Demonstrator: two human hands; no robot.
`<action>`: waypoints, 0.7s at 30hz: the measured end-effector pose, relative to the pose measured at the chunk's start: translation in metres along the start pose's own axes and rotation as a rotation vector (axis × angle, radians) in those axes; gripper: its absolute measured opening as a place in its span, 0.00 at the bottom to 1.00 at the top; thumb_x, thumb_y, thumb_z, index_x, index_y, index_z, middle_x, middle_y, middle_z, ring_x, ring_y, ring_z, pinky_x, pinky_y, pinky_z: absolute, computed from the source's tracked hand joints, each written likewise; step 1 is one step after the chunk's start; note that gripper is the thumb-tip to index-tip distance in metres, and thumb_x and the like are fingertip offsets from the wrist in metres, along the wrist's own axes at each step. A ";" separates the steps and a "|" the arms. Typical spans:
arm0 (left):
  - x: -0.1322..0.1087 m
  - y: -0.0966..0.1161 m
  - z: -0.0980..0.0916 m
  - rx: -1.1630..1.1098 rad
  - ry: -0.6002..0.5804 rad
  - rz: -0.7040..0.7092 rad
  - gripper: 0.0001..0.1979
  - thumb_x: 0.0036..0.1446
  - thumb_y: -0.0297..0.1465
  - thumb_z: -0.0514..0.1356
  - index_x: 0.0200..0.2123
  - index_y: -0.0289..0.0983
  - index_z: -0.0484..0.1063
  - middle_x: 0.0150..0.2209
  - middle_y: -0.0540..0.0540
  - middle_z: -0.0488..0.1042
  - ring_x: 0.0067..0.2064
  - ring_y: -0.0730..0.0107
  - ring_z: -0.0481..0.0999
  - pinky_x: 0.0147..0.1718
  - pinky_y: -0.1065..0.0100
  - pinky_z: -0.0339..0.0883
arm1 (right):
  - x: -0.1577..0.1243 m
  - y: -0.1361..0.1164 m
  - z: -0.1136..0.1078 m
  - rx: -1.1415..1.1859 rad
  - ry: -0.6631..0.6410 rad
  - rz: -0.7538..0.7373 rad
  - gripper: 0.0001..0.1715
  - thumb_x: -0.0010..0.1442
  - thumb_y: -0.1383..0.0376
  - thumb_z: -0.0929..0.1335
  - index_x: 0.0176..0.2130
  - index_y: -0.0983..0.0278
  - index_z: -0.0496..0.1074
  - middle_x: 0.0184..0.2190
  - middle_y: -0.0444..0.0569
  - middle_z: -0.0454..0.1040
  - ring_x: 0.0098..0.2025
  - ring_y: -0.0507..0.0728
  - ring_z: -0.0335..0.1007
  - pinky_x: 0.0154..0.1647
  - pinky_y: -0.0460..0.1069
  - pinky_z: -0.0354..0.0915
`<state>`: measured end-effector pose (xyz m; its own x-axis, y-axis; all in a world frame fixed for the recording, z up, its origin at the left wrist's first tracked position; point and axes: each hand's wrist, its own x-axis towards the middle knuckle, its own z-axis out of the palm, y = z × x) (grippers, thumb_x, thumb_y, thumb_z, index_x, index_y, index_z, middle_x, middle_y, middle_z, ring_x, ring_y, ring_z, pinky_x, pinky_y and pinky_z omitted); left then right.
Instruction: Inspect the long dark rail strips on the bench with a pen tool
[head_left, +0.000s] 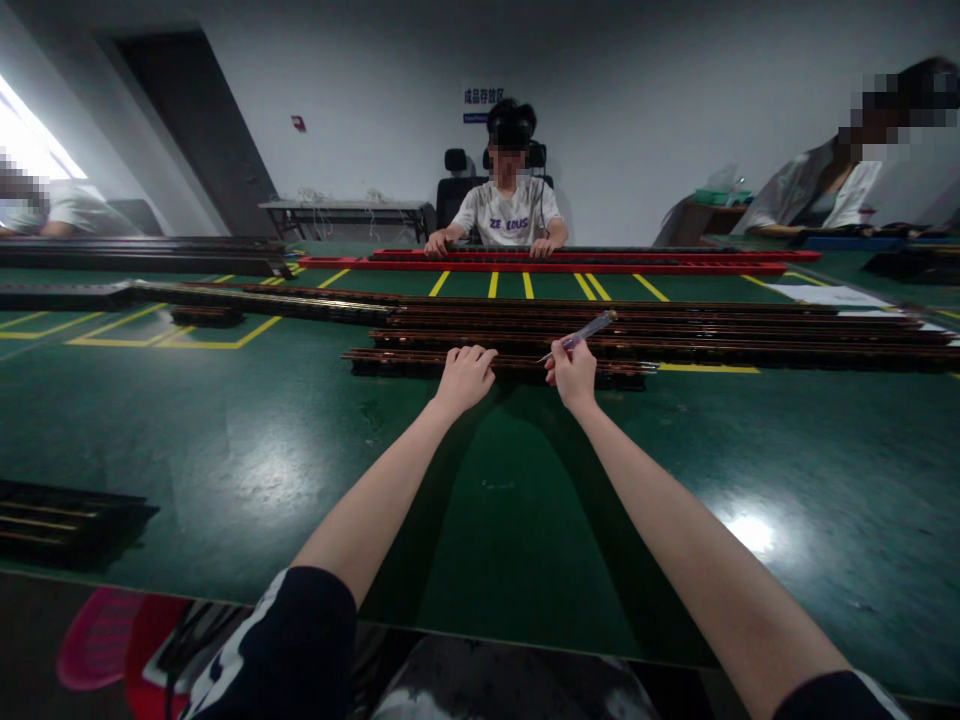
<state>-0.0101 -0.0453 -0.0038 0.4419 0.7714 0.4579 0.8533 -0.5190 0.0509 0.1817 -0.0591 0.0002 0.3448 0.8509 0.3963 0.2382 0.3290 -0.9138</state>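
My right hand (576, 375) is closed round a screwdriver (589, 331) with a clear handle. Its thin shaft points down and left toward a short black strip (390, 364) with copper-coloured lines along it. On the same strip, left of the screwdriver, rests my left hand (466, 378), fingers bent over it and gripping it; the fingertips are partly hidden. Just behind lies a stack of longer black strips (720, 325), parallel to the short one. The screwdriver's tip is too small to tell whether it touches the strip.
The green table (225, 430) bears yellow tape lines. More dark strips (67, 520) lie at the near left, and dark rails (135, 258) at the far left. Across the table a person (514, 210) has both hands at red rails (600, 265). Other people sit at either side.
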 end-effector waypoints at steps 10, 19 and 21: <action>0.000 0.001 -0.002 -0.003 -0.006 -0.005 0.20 0.62 0.29 0.47 0.55 0.37 0.67 0.52 0.41 0.72 0.53 0.58 0.69 0.55 0.55 0.56 | -0.001 -0.002 -0.001 -0.017 -0.026 -0.009 0.15 0.60 0.53 0.65 0.33 0.63 0.63 0.19 0.38 0.68 0.15 0.47 0.64 0.14 0.42 0.61; 0.000 -0.001 0.000 -0.008 -0.007 -0.009 0.20 0.62 0.29 0.47 0.55 0.39 0.67 0.52 0.42 0.72 0.53 0.58 0.69 0.55 0.55 0.56 | -0.002 -0.004 -0.002 -0.018 -0.037 -0.016 0.16 0.60 0.53 0.65 0.33 0.63 0.63 0.20 0.39 0.68 0.15 0.48 0.64 0.15 0.42 0.62; 0.000 -0.001 0.000 -0.010 -0.002 -0.003 0.20 0.62 0.29 0.47 0.55 0.38 0.67 0.52 0.41 0.72 0.53 0.58 0.69 0.55 0.55 0.56 | -0.003 -0.005 -0.002 -0.020 -0.038 -0.015 0.16 0.60 0.53 0.65 0.33 0.63 0.63 0.19 0.39 0.68 0.15 0.48 0.64 0.15 0.42 0.62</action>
<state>-0.0108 -0.0450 -0.0034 0.4398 0.7736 0.4562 0.8519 -0.5202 0.0608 0.1817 -0.0640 0.0039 0.3061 0.8612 0.4059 0.2616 0.3338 -0.9056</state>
